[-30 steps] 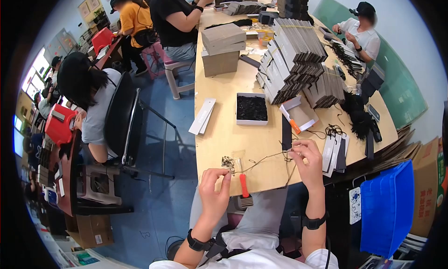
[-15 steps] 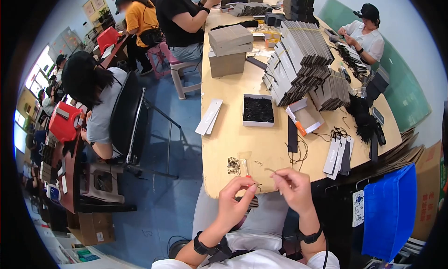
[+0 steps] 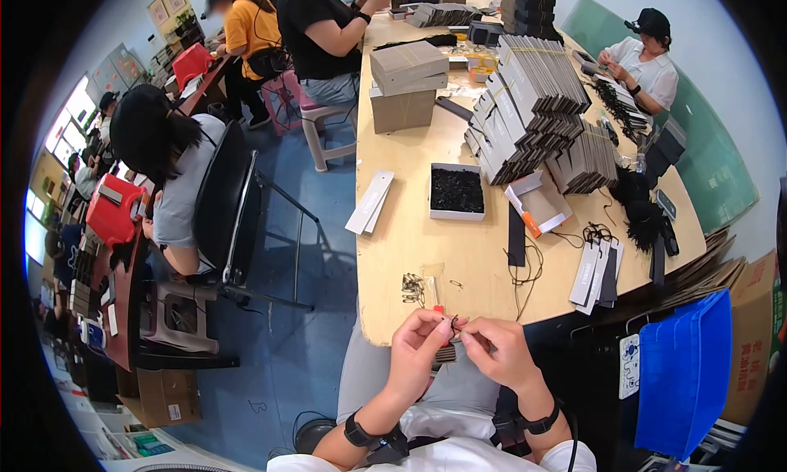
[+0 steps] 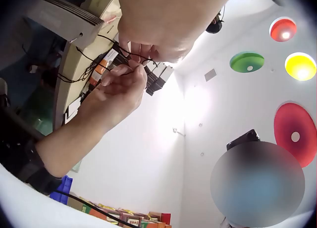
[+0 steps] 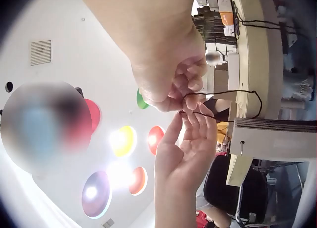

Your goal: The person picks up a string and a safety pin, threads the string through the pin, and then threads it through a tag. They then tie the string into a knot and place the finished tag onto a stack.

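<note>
A thin dark cord (image 5: 230,91) runs between both hands and bends into a loop beyond the fingers in the right wrist view. My left hand (image 3: 420,345) pinches it between thumb and forefinger, just off the table's front edge. Right beside it, my right hand (image 3: 498,351) pinches the cord too, fingertips close to the left ones. The left wrist view also has the cord (image 4: 141,57) crossing at the fingertips. Under the hands sits a stack of grey cards (image 5: 272,136). A red handle (image 3: 439,310) shows partly behind the left fingers.
Several small dark cord loops (image 3: 412,288) lie near the table's front edge. Longer loose cord (image 3: 531,275) lies to the right, near strung tags (image 3: 592,275). Farther back stand a white box of black pieces (image 3: 457,214) and tall card stacks (image 3: 525,103). A blue bin (image 3: 684,374) stands at right.
My hands held the cord stretched wide over the table; they have since drawn together and back toward my lap. Their fingertips are now close together at the cord.
</note>
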Demonstrator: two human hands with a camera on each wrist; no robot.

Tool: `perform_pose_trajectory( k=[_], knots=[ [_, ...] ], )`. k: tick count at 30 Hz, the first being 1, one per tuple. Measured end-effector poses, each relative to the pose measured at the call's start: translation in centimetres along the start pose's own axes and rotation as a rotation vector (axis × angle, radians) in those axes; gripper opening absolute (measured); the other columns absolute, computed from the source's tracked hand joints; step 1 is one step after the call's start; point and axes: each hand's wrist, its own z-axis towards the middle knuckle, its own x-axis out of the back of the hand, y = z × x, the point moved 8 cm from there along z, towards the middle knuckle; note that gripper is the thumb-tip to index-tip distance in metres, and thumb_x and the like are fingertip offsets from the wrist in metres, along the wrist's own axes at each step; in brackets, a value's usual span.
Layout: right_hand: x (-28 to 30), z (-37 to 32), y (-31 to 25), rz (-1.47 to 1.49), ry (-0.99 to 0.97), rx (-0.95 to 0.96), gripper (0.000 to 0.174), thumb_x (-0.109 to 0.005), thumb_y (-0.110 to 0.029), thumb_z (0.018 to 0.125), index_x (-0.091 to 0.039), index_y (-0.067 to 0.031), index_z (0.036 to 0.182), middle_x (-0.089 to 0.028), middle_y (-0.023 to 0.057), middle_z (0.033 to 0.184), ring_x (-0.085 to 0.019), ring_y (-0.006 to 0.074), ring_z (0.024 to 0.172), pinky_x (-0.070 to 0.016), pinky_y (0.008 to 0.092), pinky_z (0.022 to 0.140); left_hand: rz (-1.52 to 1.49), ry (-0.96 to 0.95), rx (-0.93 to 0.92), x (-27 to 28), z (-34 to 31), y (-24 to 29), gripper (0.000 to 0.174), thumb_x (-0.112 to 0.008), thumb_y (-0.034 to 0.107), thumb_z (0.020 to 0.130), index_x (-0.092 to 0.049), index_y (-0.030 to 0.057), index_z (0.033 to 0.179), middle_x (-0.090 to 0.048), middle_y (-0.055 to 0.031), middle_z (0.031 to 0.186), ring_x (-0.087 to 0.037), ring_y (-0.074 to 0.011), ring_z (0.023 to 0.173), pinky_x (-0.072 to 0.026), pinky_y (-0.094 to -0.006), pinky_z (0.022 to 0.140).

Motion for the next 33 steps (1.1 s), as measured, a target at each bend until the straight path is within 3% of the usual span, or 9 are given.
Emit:
perform_pose_trajectory(
  k=[6, 9, 11, 17, 20, 25, 29, 33],
  knots=[
    [-0.9, -0.6, 1.1, -0.007, -0.063, -0.044, 0.006, -0.067, -0.009, 0.08, -0.065, -0.0032, 0.082, -0.065, 0.007, 0.07, -0.05, 0.0146, 0.045, -0.0414, 0.0263, 0.046, 0.058, 0.023, -0.052, 0.1, -0.1, -0.3, 0.007, -0.057, 0.008, 0.094, -0.055, 0.0022, 0.097, -0.064, -0.0062, 0.093, -0.061, -0.0112, 0.09, -0.0469, -0.0247, 0.082],
    [-0.7, -0.6, 0.4, -0.004, -0.025, 0.06, 0.009, -0.069, -0.009, 0.079, -0.066, -0.0037, 0.086, -0.063, 0.0045, 0.067, -0.05, 0.0114, 0.046, -0.0403, 0.0247, 0.045, 0.134, 0.04, -0.08, 0.1, -0.1, -0.1, 0.008, -0.058, 0.008, 0.094, -0.055, 0.0021, 0.098, -0.061, -0.0033, 0.091, -0.059, -0.0094, 0.087, -0.0462, -0.0228, 0.081],
    [0.4, -0.5, 1.1, 0.138, 0.075, -0.139, 0.012, -0.071, -0.005, 0.079, -0.066, -0.0035, 0.09, -0.061, 0.0023, 0.07, -0.051, 0.0075, 0.051, -0.0394, 0.0224, 0.047, 0.152, 0.038, -0.082, 0.1, -0.1, 0.0, 0.008, -0.058, 0.007, 0.094, -0.055, 0.0019, 0.099, -0.06, -0.0023, 0.091, -0.058, -0.0085, 0.087, -0.0459, -0.022, 0.08],
    [-0.4, -0.2, 3.5, 0.277, 0.014, -0.164, 0.011, -0.069, 0.0, 0.08, -0.061, -0.0019, 0.088, -0.06, 0.0025, 0.077, -0.049, 0.0064, 0.058, -0.0394, 0.0213, 0.053, 0.141, -0.003, -0.02, -0.3, -0.3, -0.6, 0.009, -0.058, 0.008, 0.094, -0.057, 0.0012, 0.1, -0.061, -0.0021, 0.092, -0.058, -0.0079, 0.085, -0.0456, -0.022, 0.079],
    [0.6, -0.2, 2.6, 0.239, 0.034, -0.027, 0.01, -0.067, 0.001, 0.082, -0.058, -0.0005, 0.084, -0.059, 0.0044, 0.08, -0.056, 0.0083, 0.066, -0.0424, 0.0197, 0.056, 0.188, 0.03, -0.027, 0.3, -0.1, -0.5, 0.007, -0.06, 0.007, 0.092, -0.059, 0.0004, 0.096, -0.062, -0.0017, 0.091, -0.058, -0.0073, 0.085, -0.0464, -0.0227, 0.077],
    [1.5, 0.7, 0.8, 0.013, -0.139, 0.076, 0.011, -0.068, 0.002, 0.079, -0.058, 0.0001, 0.084, -0.059, 0.0084, 0.079, -0.059, 0.018, 0.068, -0.046, 0.0259, 0.059, 0.83, -0.142, -0.238, -1.0, -0.2, 1.3, 0.008, -0.064, 0.005, 0.086, -0.062, -0.001, 0.092, -0.064, -0.0063, 0.084, -0.061, -0.0163, 0.079, -0.0483, -0.028, 0.076],
    [0.8, 0.5, 0.4, -0.073, -0.235, 0.13, 0.013, -0.067, 0.004, 0.077, -0.058, 0.0009, 0.085, -0.06, 0.0097, 0.081, -0.059, 0.0235, 0.068, -0.0482, 0.0308, 0.062, 0.98, -0.23, -0.281, -2.3, -0.4, 2.4, 0.01, -0.064, 0.002, 0.083, -0.062, -0.0001, 0.092, -0.063, -0.0102, 0.084, -0.061, -0.0217, 0.079, -0.0477, -0.0299, 0.073],
    [0.6, 0.3, 1.0, -0.037, -0.273, 0.106, 0.012, -0.066, 0.004, 0.077, -0.058, 0.0005, 0.086, -0.06, 0.0091, 0.082, -0.06, 0.0227, 0.069, -0.0485, 0.0308, 0.062, 1.011, -0.297, -0.295, -2.7, -0.5, 1.9, 0.008, -0.062, 0.0, 0.083, -0.06, 0.0003, 0.091, -0.059, -0.0109, 0.08, -0.056, -0.026, 0.078, -0.0451, -0.0334, 0.07]
  ],
)
